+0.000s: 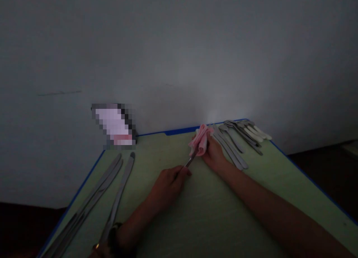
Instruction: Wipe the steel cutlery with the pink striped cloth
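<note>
Partly hidden utensil [191,161] inside pink cloth [201,139]

Hidden in the pink cloth [201,140] — far end of a slim metal utensil [191,160], kind unclear. Well left of the cloth, pixelated beyond reading: a pale block [115,126]. Further left, cut by the bottom edge: long metal pieces [96,192]. Just right of the cloth, too dim to sort — piled cutlery [240,137].
</note>
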A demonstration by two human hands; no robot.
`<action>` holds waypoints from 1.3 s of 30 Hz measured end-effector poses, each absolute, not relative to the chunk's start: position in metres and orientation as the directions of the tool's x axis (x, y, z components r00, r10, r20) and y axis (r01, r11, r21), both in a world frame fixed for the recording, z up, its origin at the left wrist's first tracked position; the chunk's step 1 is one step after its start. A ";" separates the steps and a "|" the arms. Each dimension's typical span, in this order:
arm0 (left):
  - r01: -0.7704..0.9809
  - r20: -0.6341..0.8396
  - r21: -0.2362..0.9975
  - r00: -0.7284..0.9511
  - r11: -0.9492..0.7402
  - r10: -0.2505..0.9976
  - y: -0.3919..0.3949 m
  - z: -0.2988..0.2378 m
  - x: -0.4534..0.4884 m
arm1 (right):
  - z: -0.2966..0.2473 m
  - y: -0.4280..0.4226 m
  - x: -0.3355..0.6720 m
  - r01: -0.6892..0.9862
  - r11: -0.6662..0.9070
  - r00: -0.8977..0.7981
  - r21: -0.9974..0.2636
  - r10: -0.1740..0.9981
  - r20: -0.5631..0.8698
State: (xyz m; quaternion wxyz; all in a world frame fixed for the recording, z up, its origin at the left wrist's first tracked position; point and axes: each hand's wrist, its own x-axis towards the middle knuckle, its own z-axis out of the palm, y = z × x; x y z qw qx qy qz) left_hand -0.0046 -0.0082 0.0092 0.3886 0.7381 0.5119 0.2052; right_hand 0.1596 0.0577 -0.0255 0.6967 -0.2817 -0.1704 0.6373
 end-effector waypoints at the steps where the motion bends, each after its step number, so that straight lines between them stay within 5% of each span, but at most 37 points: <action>1: 0.590 -0.100 0.790 0.392 -0.166 0.915 -0.008 0.009 -0.005 | -0.025 0.058 0.161 -0.791 0.040 0.147 -0.611 0.981 -0.127; 17: 0.521 -0.098 0.848 0.325 -0.092 0.941 -0.006 0.007 -0.009 | -0.027 0.037 0.141 -0.357 0.068 0.090 -0.932 0.995 0.038; 25: 0.459 -0.058 0.885 0.289 -0.084 0.956 -0.006 0.000 -0.008 | -0.029 0.043 0.141 -0.601 -0.041 -0.083 -0.798 0.997 0.011; 32: 0.442 -0.069 0.896 0.242 -0.047 0.968 -0.008 0.002 -0.007 | -0.026 0.054 0.152 -0.846 -0.199 -0.124 -0.495 0.976 -0.181; 39: 0.320 -0.081 0.947 0.216 0.008 0.973 -0.009 -0.002 -0.007 | -0.030 0.056 0.154 -0.868 -0.194 -0.116 -0.457 0.974 -0.193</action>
